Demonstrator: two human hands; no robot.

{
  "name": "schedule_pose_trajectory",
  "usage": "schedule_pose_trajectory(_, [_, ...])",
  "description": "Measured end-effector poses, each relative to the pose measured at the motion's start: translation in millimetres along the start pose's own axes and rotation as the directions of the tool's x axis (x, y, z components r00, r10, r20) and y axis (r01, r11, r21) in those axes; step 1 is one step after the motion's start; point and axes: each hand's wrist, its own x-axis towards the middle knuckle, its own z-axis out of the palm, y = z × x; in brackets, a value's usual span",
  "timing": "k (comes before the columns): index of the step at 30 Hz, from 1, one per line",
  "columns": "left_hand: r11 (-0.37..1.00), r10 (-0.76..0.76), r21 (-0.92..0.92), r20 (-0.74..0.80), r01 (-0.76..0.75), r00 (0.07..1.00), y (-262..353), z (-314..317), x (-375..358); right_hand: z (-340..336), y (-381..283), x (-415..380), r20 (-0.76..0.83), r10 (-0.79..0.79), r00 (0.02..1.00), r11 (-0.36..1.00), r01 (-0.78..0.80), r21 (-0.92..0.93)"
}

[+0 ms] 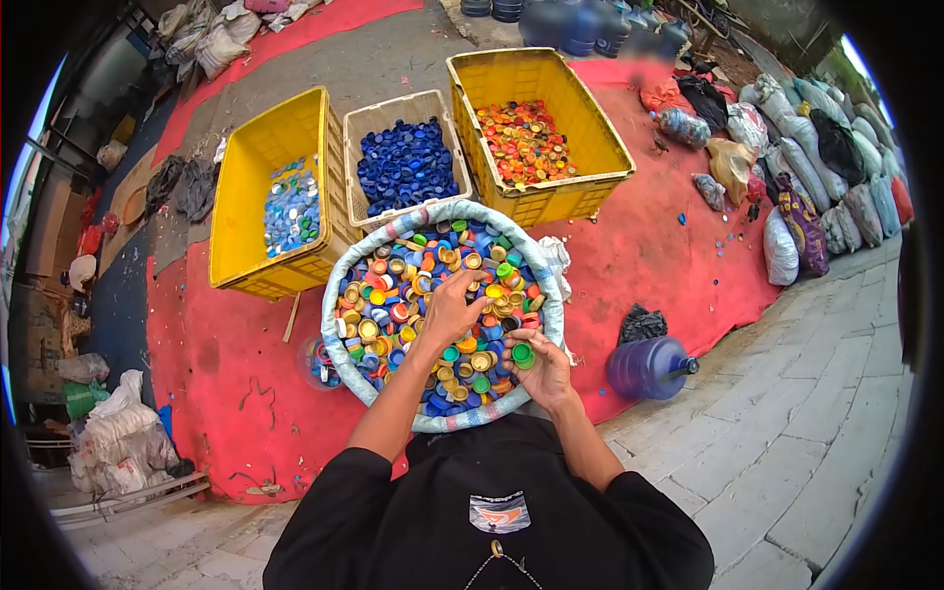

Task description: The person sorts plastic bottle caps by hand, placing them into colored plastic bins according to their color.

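A round tub with a pale cloth-wrapped rim (pixel 339 285) stands in front of me, heaped with bottle caps of many colours. My left hand (pixel 452 310) reaches over the middle of the heap, thumb and fingers apart. Just beyond its fingertips is a yellow cap (pixel 494 291), and whether they touch it I cannot make out. At the tub's near right side, my right hand (pixel 545 372) is closed on a green bottle cap (pixel 522 356), its inner side facing up. Other caps lie close around both hands.
Behind the tub stand a yellow crate (pixel 231 211) with light blue and white caps, a white crate (pixel 352 202) with dark blue caps, and another yellow crate (pixel 590 133) with orange-red caps. A water jug (pixel 649 369) lies on the right; stuffed sacks (pixel 782 246) line the far right.
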Motion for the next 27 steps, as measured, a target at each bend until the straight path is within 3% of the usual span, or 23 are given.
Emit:
schedule_pose_trajectory(6, [0.973,0.057,0.207,0.22,-0.104,0.974,-11,31,42,-28,-28,-4,0.039,-0.048,0.998,0.997,0.046,0.069])
schedule_pose_trajectory(9, [0.968,0.009,0.237,0.278,-0.078,0.96,-15,39,49,-34,-38,-6,0.038,-0.032,0.999,0.997,0.03,0.064])
schedule_pose_trajectory(16, [0.967,-0.016,0.254,0.174,-0.029,0.985,-17,50,43,-40,-51,-2,0.059,0.008,0.998,1.0,-0.01,0.028])
schedule_pose_trajectory(19, [0.992,-0.018,0.129,0.025,0.014,1.0,-13,45,35,-32,-58,3,0.024,0.024,0.999,0.999,-0.024,-0.03])
schedule_pose_trajectory(20, [0.99,0.051,0.131,-0.073,-0.041,0.996,-11,42,30,-28,-60,6,0.008,0.032,0.999,0.998,-0.031,-0.054])
schedule_pose_trajectory(21, [0.972,-0.182,-0.158,-0.053,0.171,0.982,-5,34,24,-27,-61,11,-0.003,0.034,0.999,0.996,-0.034,-0.087])
schedule_pose_trajectory(22, [0.828,-0.388,-0.428,0.027,0.361,0.921,2,24,16,-25,-62,17,-0.013,0.037,0.999,0.992,-0.038,-0.121])
schedule_pose_trajectory(23, [0.579,-0.539,-0.645,0.156,0.499,0.828,4,16,8,-20,-63,25,-0.019,0.038,0.999,0.987,-0.041,-0.156])
schedule_pose_trajectory(24, [0.319,-0.562,-0.859,0.17,0.401,0.81,5,10,0,-8,-64,33,-0.079,0.013,0.997,0.979,-0.028,-0.203])
schedule_pose_trajectory(25, [0.121,-0.591,-0.934,0.205,0.337,0.78,7,2,-10,-4,-64,44,-0.08,0.012,0.997,0.952,-0.036,-0.304])
schedule_pose_trajectory(27, [-0.073,-0.562,-0.97,0.232,0.232,0.794,10,-16,-30,1,-62,68,-0.077,0.005,0.997,0.869,-0.042,-0.494])
